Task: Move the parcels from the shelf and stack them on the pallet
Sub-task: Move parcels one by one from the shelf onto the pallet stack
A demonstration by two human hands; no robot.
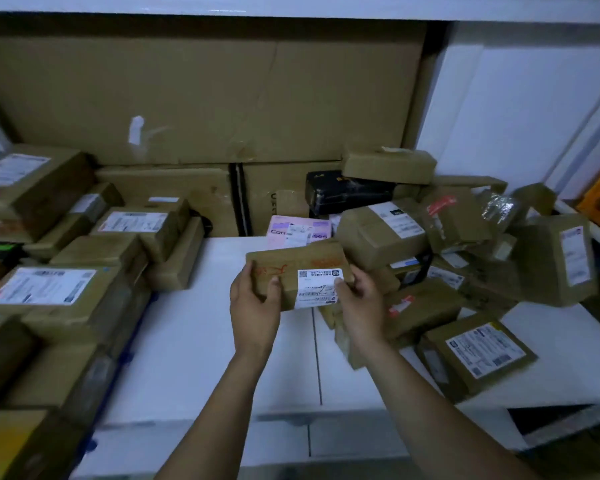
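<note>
1. I am looking down at a small brown box (298, 278) that both hands are holding up at the centre of my view, over the white shelf (205, 341).
2. The left hand (255, 299) is gripping the box's 9 o'clock end, with the thumb lying across the top face and the fingers curling underneath out of my sight.
3. The right hand (361, 299) is gripping the 3 o'clock end, its thumb pressing on the white label (317, 289) and its fingers wrapping round the edge.
4. The box is tilting its top face toward me, showing red handwriting at the 9 o'clock side of the label.
5. A loose heap of parcels (447, 237) is lying at 3 o'clock of the box, close beside it; I cannot tell whether the box is touching the heap.
6. A pink parcel (298, 230) is sitting just at 12 o'clock of the box, and a black parcel (347, 192) is resting farther back at 1 o'clock.
7. Stacked boxes (49, 289) are filling the 9 o'clock side of the shelf, well apart from the hands.
8. A flat parcel (478, 355) with a printed label is lying at 4 o'clock.
9. A big cardboard sheet (201, 98) is standing against the back at 12 o'clock.
</note>
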